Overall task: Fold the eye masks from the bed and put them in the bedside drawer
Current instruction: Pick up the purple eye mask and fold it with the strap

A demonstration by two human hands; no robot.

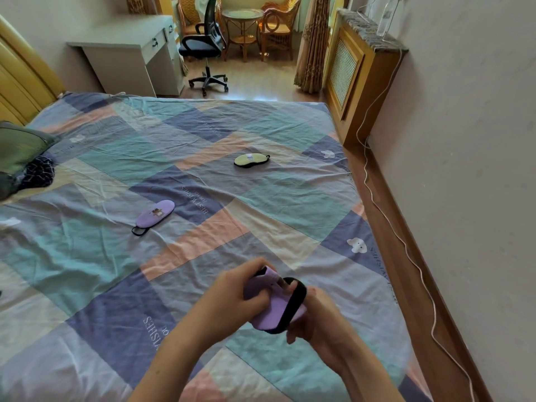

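Furthest left on the bed (pixel 87 175), a purple eye mask (pixel 155 213) lay flat on the patchwork cover, its thin black strap looped loose at the near end, nothing touching it. Further right and farther from me sat a yellow-green eye mask (pixel 251 160) with dark edging, also alone and flat. Both looked light and limp to me, soft padded cloth that would bend anywhere, so I judged the padded body the place to pinch, not the stretchy strap, which would only dangle and snag. Nearest me, my left hand (pixel 232 297) curled its fingers round the upper end of a third purple mask (pixel 275 309), held just above the cover. My right hand (pixel 319 320) gripped its lower end from beneath, fingers wrapped under, with the wide black strap (pixel 291 307) running across the folded pad. No drawer was in view
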